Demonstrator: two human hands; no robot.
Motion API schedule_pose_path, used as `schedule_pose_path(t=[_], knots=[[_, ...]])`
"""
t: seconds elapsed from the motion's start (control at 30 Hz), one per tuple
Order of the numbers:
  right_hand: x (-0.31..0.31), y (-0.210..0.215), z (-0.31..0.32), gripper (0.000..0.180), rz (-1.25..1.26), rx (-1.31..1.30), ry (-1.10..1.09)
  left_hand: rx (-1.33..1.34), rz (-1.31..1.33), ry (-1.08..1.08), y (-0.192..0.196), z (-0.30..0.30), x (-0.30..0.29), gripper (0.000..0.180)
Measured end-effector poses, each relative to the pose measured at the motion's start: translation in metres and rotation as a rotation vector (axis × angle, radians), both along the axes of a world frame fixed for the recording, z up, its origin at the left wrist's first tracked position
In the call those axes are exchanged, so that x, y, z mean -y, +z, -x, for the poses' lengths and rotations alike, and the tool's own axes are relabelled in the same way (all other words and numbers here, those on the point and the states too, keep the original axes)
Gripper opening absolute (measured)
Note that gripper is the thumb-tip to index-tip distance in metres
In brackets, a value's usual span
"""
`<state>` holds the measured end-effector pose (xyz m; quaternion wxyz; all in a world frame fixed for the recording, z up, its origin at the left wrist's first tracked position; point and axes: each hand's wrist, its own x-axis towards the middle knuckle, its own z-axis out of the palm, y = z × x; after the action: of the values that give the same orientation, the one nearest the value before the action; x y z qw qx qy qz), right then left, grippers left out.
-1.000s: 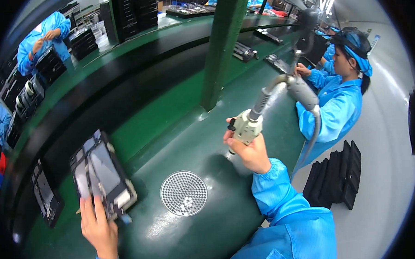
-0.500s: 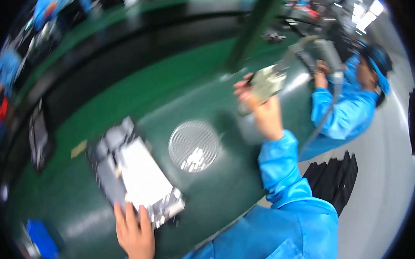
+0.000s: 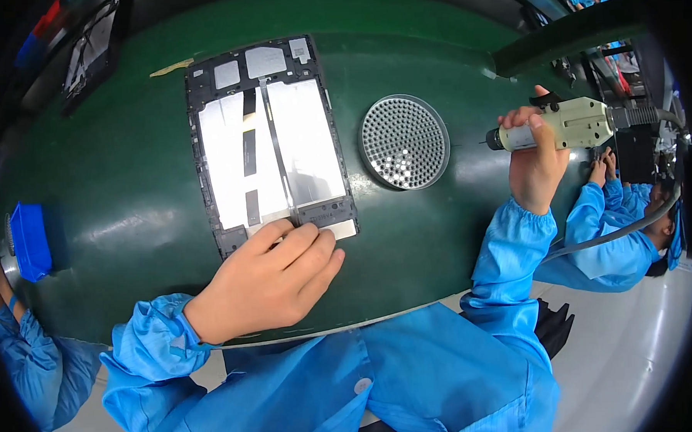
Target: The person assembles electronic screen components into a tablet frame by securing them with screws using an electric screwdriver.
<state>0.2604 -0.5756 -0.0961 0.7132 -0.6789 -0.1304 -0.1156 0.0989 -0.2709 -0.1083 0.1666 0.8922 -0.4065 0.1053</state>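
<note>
An opened tablet (image 3: 304, 144) lies on the green bench, its silver battery area, dark frame and ribbon strips facing up. My left hand (image 3: 268, 281) is at the tablet's near edge, with bent fingers pressed together over the rim; the thumb tip is hidden. Held up to the right, a pale electric screwdriver (image 3: 585, 122) sits in my right hand (image 3: 538, 169), fingers wrapped round its grip. Its thin bit points left, off the bench. Between the tablet and the screwdriver stands a round dimpled tray (image 3: 392, 133), with shiny spots in its near part.
A grey cable (image 3: 621, 241) trails from the screwdriver on the right. Behind it, a green post (image 3: 566, 38) crosses the far right. A blue bin (image 3: 32, 241) stands at the left, another tablet part (image 3: 92, 49) at the far left. Co-workers sit on both sides.
The view has swung round and sharpened. My left hand's fingers, stretched out before, are now bent at the tablet's edge. The screwdriver, still in my right hand, now points left.
</note>
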Motion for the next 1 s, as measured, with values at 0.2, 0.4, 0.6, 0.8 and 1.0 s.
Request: schedule_pose_path(t=[0.2,0.4,0.6,0.8,1.0], knots=[[-0.007,-0.001,0.005,0.047,-0.006,-0.004,0.013,0.117,0.056,-0.08,-0.023,-0.005,0.001,0.02],[-0.005,0.0,0.006,0.047,0.013,0.003,-0.015,0.135,0.146,0.048,-0.021,-0.012,0.01,0.021],[-0.008,-0.002,0.003,0.047,0.008,-0.006,-0.004,-0.04,0.269,0.21,-0.023,-0.03,0.009,0.025],[-0.007,-0.002,0.005,0.05,0.076,-0.025,0.018,-0.064,0.315,0.167,-0.023,-0.028,0.009,0.026],[-0.013,-0.002,0.007,0.05,0.003,-0.02,0.002,-0.006,0.289,0.071,-0.028,-0.023,0.009,0.023]])
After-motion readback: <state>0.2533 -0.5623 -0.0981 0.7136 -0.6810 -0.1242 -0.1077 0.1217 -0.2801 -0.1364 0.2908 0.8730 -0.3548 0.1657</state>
